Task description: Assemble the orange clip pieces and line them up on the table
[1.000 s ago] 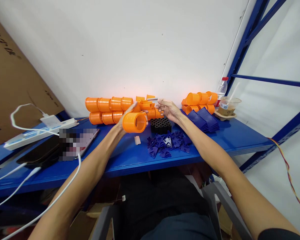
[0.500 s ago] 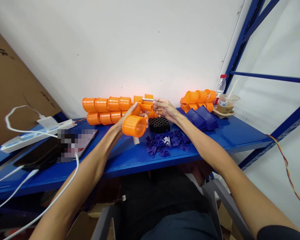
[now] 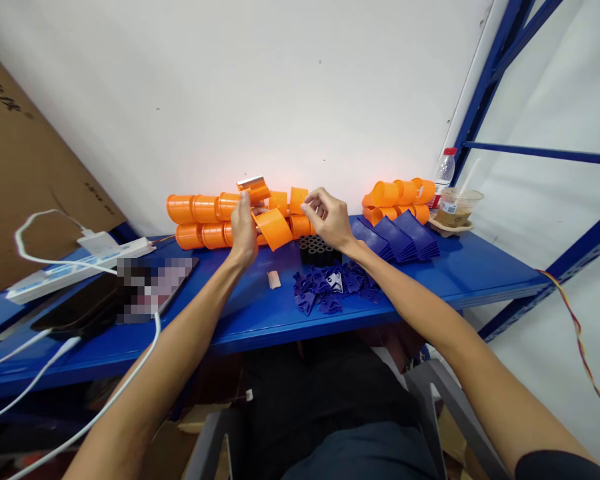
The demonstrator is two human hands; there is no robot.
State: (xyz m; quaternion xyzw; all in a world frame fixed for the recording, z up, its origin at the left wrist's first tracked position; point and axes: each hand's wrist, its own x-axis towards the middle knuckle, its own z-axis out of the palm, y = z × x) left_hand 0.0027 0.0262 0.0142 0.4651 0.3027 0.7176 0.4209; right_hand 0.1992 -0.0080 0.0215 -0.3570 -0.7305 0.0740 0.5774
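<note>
My left hand [image 3: 245, 230] is closed around an orange plastic part [image 3: 274, 230], with its cup-like end tilted to the right and a silvery strip on its upper end. Close by on the right, my right hand [image 3: 334, 219] has thumb and fingertips pinched together, apart from that part. Whether anything small sits in the pinch is hidden. Behind both hands stand stacked orange cups [image 3: 181, 209] in two levels. Black tubes [image 3: 320, 251] are packed below my right hand, and a pile of small dark-blue pieces [image 3: 325, 288] lies in front of them.
A small pale piece [image 3: 274, 279] lies on the blue table [image 3: 250, 317]. Blue plates [image 3: 405, 237], more orange cups [image 3: 397, 193], a bottle [image 3: 445, 170] and a drink cup [image 3: 457, 208] stand on the right. To the left are a power strip [image 3: 75, 270], phones [image 3: 75, 303] and white cables.
My left hand has carried the orange part left and up, turning it. My right hand has come away from the part, and its fingers have curled into a pinch.
</note>
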